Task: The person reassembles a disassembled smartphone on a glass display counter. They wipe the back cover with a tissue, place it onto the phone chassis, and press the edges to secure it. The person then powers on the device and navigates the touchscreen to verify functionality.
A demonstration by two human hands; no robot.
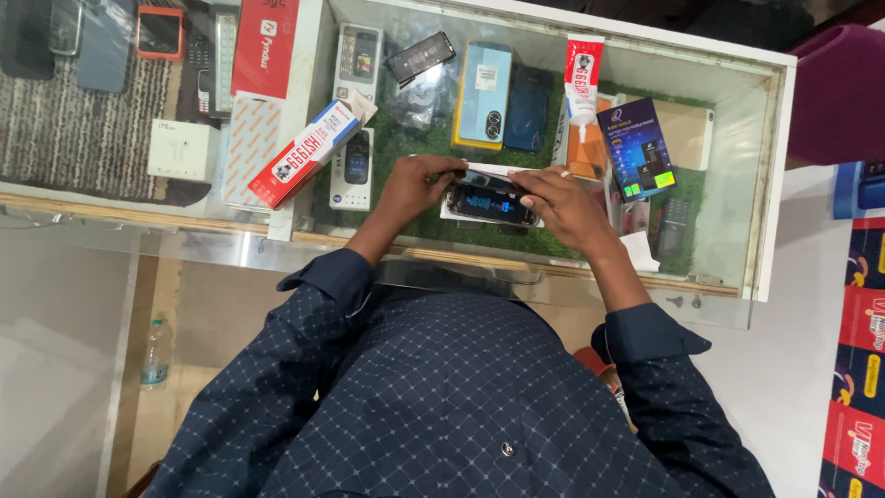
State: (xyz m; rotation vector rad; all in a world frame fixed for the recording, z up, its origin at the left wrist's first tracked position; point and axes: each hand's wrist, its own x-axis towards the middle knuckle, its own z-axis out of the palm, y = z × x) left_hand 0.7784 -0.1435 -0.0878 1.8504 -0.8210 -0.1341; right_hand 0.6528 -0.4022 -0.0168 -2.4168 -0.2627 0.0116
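Phone (490, 203) laid flat, screen up, on glass-topped desk (406, 249), pinned between both hands, likely to stop sliding. Left hand (417, 184) curled, fingertips pinched on thin white strip (487, 171) along phone's far edge. Right hand (564, 205) half closed, fingers pressed down on phone's right end; ring seen on one finger. Glue tube (582, 78) stood just beyond right hand, within reach. Red-and-white box (309, 152) left of left hand.

A dark smartphone (489, 203) lies flat, screen up and lit with a blue pattern, on the glass table. It rests lengthwise on a white sheet (461, 214), with a thin clear film (487, 171) lifted along its far edge.
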